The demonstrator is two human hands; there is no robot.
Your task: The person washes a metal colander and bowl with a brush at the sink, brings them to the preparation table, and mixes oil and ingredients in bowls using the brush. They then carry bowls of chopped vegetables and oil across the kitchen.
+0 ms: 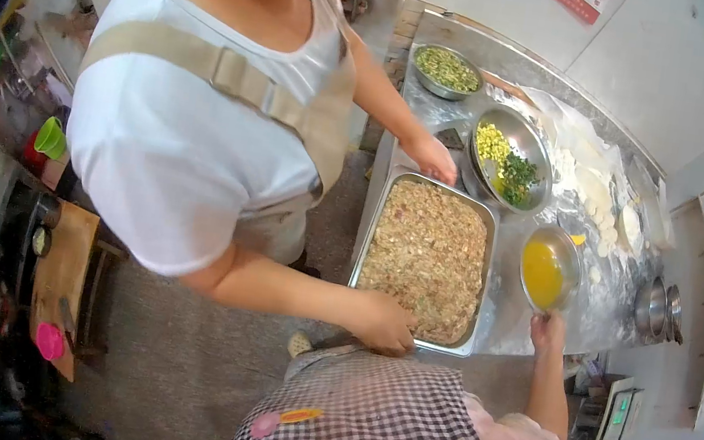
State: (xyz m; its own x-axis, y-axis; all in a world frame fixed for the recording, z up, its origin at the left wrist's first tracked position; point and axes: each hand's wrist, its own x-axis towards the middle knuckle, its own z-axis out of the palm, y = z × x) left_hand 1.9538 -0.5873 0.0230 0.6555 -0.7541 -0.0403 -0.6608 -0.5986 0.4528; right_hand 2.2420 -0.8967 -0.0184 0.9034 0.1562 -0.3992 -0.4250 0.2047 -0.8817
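My right hand (547, 331) is closed on the near rim of a metal bowl (573, 267) with yellow liquid (541, 274) in it, possibly beaten egg. That bowl is over the floury worktop, right of a rectangular metal tray (486, 279). The tray is full of a chunky, minced-looking filling (428, 258). A co-worker in a white shirt has one hand (433, 158) at the tray's far edge and the other hand (381, 321) at its near left corner. My left hand is out of view.
Behind the tray, a larger metal bowl (536, 138) holds yellow bits and chopped greens. Another bowl (445, 92) of chopped green food stands at the back. Dough pieces (598, 196) lie on the floured worktop (602, 296). The co-worker (174, 141) stands close on my left.
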